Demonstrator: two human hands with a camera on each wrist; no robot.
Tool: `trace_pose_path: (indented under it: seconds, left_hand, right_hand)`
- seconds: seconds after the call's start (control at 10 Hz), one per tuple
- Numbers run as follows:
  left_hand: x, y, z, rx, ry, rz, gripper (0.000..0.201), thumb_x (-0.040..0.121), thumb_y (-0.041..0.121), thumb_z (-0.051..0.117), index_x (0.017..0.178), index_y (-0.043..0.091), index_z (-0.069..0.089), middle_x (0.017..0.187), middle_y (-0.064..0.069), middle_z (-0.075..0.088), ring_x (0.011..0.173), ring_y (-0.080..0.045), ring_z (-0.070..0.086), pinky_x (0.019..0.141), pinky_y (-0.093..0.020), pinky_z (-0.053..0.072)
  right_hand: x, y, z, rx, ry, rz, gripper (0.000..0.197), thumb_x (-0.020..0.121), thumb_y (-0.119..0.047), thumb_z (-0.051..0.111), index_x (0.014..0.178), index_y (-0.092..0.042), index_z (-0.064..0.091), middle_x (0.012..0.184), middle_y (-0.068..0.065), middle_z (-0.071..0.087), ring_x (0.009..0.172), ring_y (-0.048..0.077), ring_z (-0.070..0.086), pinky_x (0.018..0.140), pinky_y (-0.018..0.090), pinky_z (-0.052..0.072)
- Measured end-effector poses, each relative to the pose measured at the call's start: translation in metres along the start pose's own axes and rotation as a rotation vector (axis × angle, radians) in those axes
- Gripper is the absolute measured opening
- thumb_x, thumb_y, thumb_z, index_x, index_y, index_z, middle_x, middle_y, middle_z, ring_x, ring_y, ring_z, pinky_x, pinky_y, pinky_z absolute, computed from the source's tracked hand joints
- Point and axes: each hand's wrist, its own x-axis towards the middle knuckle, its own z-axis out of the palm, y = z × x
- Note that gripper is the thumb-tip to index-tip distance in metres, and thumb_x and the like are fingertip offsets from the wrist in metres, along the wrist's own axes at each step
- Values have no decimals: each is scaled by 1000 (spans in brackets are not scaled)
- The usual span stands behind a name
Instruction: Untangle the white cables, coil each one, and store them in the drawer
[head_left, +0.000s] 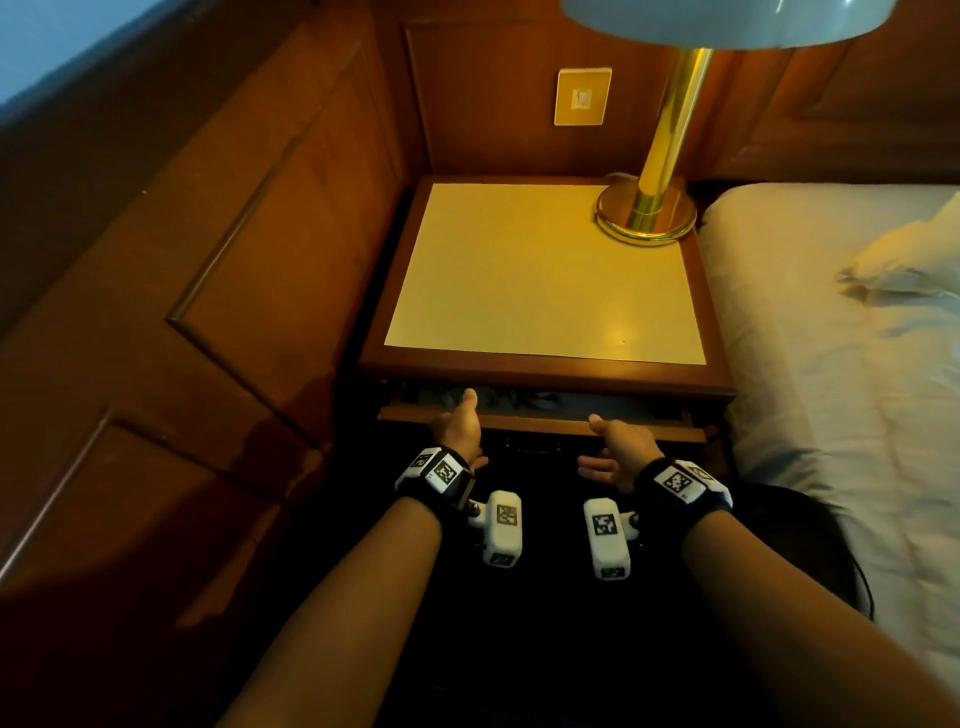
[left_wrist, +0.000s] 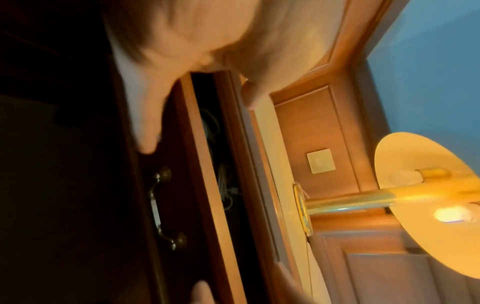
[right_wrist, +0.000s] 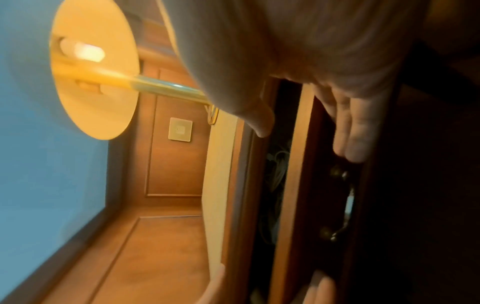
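Both my hands at the front of the nightstand drawer (head_left: 540, 423), which stands open only a narrow slot under the nightstand (head_left: 545, 371) top. My left hand (head_left: 460, 428) is at the drawer's left end, thumb up over the front's top edge, fingers straight and relaxed down the front face, gripping nothing. My right hand (head_left: 621, 447) is at the right end in the same pose: thumb over the top edge, fingers (right_wrist: 355, 131) held together and straight against the dark face. Whether the fingertips actually press the wood, I cannot tell.

The white cables (left_wrist: 223, 181) lie inside the drawer, seen through the slot as pale loops and strands in shadow; too dim to say how tidily they are coiled.

The brass pull handle (left_wrist: 158, 209) sits on the drawer face between my 2 hands, untouched.

On the top: 1 brass lamp (head_left: 649, 208), lit, at the back right corner. A wall switch (head_left: 582, 97) on the wood panelling behind. A bed (head_left: 831, 338) with white sheets just beside the nightstand on the right.
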Motion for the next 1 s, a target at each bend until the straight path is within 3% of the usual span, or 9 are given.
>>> trace_pose_path:
  seconds: [0.1, 0.2, 0.4, 0.5, 0.6, 0.7, 0.8, 0.9, 1.0]
  left_hand:
    - [-8, 19, 11, -125, -70, -1, 80, 93, 72, 42, 157, 26, 27, 165, -7, 19, 146, -44, 26, 108, -62, 40]
    - [-5, 37, 18, -191, -78, -42, 86, 91, 78, 37, 159, 28, 20, 167, -6, 13, 149, -43, 18, 108, -69, 31]
    - [20, 62, 35, -216, -38, -28, 88, 90, 78, 40, 159, 26, 21, 167, -10, 13, 148, -45, 20, 110, -67, 33]
    - [23, 74, 42, -180, -27, -23, 81, 95, 73, 35, 159, 24, 21, 166, -9, 17, 147, -43, 26, 105, -56, 37]
    - [32, 78, 46, -146, -27, -12, 73, 102, 62, 31, 159, 18, 20, 166, -12, 17, 149, -40, 24, 116, -57, 28]
    - [32, 74, 42, -40, -90, -18, 68, 105, 53, 31, 157, 9, 26, 163, -17, 23, 149, -38, 26, 118, -53, 29]
    - [23, 83, 35, 63, -136, 20, 58, 103, 39, 39, 149, 4, 41, 156, -21, 38, 142, -39, 40, 96, -40, 41]
    - [25, 98, 30, 384, -67, 177, 48, 95, 47, 43, 122, 11, 61, 135, -22, 56, 111, -39, 61, 99, -38, 45]
    - [-16, 121, 30, 635, 112, 231, 65, 94, 43, 49, 149, 8, 38, 159, -24, 27, 132, -42, 43, 114, -52, 34]
  right_hand:
    - [11, -14, 3, 219, -58, 52, 53, 95, -16, 60, 144, -17, 40, 158, 15, 23, 136, 45, 38, 101, 54, 46]
    - [11, -29, 11, 256, -80, 111, 24, 87, -9, 57, 109, -14, 63, 150, 9, 32, 141, 45, 27, 105, 55, 40]
    - [24, -49, 25, 287, -19, 46, 20, 85, 8, 40, 92, 3, 58, 136, 16, 39, 138, 42, 32, 108, 54, 38]
    - [29, -60, 32, 304, 12, 27, 20, 86, 9, 39, 89, 2, 58, 134, 19, 41, 125, 42, 44, 92, 51, 47]
    - [31, -65, 36, 271, 75, 18, 24, 87, 4, 42, 92, 6, 65, 137, 17, 46, 110, 41, 51, 68, 42, 48]
    - [27, -66, 36, 274, 87, 25, 29, 94, -2, 38, 100, 5, 66, 147, 18, 41, 131, 42, 40, 84, 45, 44]
    - [20, -70, 34, 378, 28, -38, 43, 100, -8, 36, 139, 4, 48, 155, 15, 34, 143, 37, 32, 101, 44, 38]
    - [-6, -85, 36, 198, 93, -105, 43, 100, -3, 35, 141, 2, 48, 156, 17, 33, 143, 40, 32, 106, 48, 40]
    - [-47, -95, 39, -37, 138, -238, 40, 103, -7, 40, 141, 2, 48, 152, 18, 40, 138, 39, 39, 104, 47, 40]
